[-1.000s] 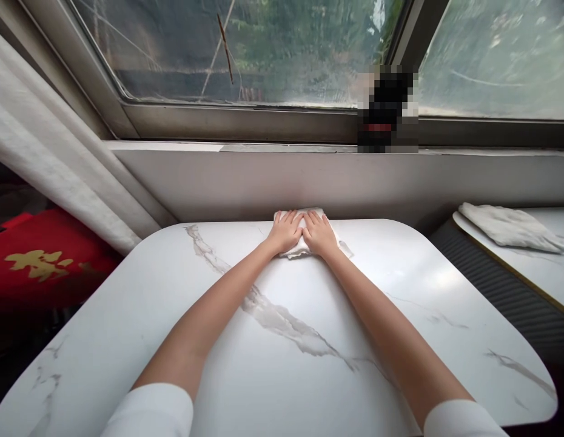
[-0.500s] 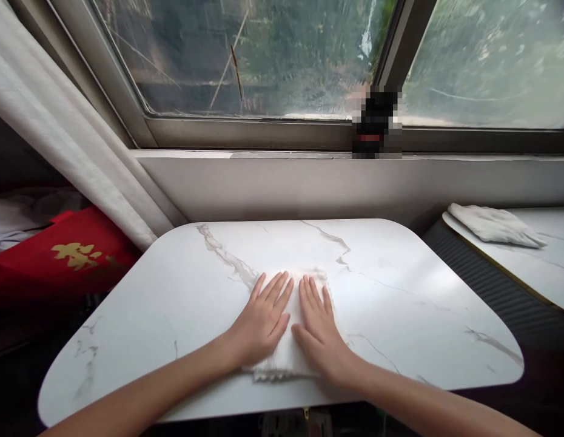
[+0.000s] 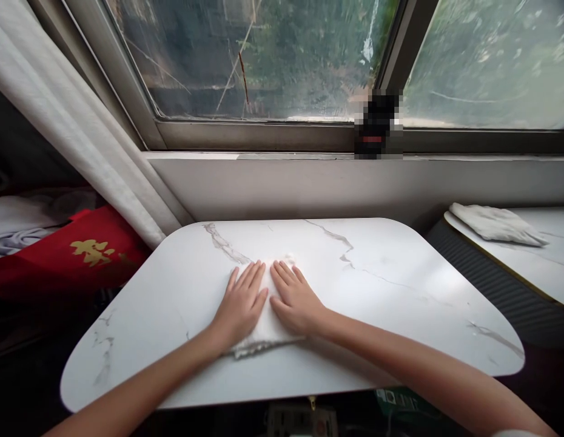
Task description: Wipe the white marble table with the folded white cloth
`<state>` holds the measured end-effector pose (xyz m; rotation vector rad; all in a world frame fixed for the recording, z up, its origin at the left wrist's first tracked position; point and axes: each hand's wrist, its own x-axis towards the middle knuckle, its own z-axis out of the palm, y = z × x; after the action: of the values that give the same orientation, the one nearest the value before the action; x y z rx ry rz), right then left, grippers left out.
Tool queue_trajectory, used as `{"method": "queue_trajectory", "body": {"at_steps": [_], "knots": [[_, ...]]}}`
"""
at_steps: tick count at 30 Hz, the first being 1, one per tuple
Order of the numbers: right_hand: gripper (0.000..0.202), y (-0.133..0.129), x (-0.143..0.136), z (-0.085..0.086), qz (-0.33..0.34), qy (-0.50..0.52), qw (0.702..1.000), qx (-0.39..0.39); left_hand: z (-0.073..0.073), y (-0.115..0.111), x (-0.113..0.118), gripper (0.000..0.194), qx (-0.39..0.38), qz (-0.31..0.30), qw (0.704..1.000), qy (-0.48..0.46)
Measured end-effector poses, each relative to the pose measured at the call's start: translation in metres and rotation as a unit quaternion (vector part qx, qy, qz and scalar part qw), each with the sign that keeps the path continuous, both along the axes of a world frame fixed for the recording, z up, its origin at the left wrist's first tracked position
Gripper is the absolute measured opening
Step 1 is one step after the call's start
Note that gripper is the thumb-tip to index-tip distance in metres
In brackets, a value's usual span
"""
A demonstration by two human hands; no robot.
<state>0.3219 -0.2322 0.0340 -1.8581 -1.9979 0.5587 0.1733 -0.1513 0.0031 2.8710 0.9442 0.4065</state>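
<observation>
A white cloth (image 3: 270,325) lies flat on the white marble-patterned table (image 3: 382,309), under both hands. My left hand (image 3: 240,302) presses palm down on the cloth's left part, its fingers stretched out and pointing to the window. On the right part of the cloth rests my right hand (image 3: 296,296), also palm down with extended fingers. The two thumbs point towards each other, with a strip of cloth showing between them. The cloth's ruffled near edge shows below the hands; the palms hide much of the rest.
A second white cloth (image 3: 495,224) lies on another marble-patterned surface (image 3: 550,270) at the right. On the left are a red bag (image 3: 122,243) and a pale curtain (image 3: 86,133). Beyond the table stands a window (image 3: 273,67); a pixelated dark object (image 3: 377,124) is near its frame.
Both hands and the cloth beneath them have slid left and somewhat farther from me across the table. The fingers remain spread on the cloth, and the view has shifted slightly.
</observation>
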Motion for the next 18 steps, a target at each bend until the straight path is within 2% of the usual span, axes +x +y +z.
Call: {"method": "queue_trajectory", "body": {"at_steps": [5,9,13,18], "knots": [[0.060,0.081,0.014,-0.018,-0.032,-0.093,0.991,0.093,0.003,0.083,0.025,0.053,-0.005,0.026,1.000,0.007],[0.058,0.132,0.020,-0.024,-0.068,-0.127,0.982,0.123,0.002,0.138,0.040,0.052,-0.008,0.024,1.000,0.006],[0.058,0.165,0.023,-0.025,-0.090,-0.124,0.979,0.137,0.002,0.177,0.047,0.053,-0.010,0.017,1.000,0.012],[0.057,0.193,0.019,-0.025,-0.101,-0.123,0.977,0.143,0.002,0.208,0.044,0.053,-0.020,0.008,1.000,0.019]]}}
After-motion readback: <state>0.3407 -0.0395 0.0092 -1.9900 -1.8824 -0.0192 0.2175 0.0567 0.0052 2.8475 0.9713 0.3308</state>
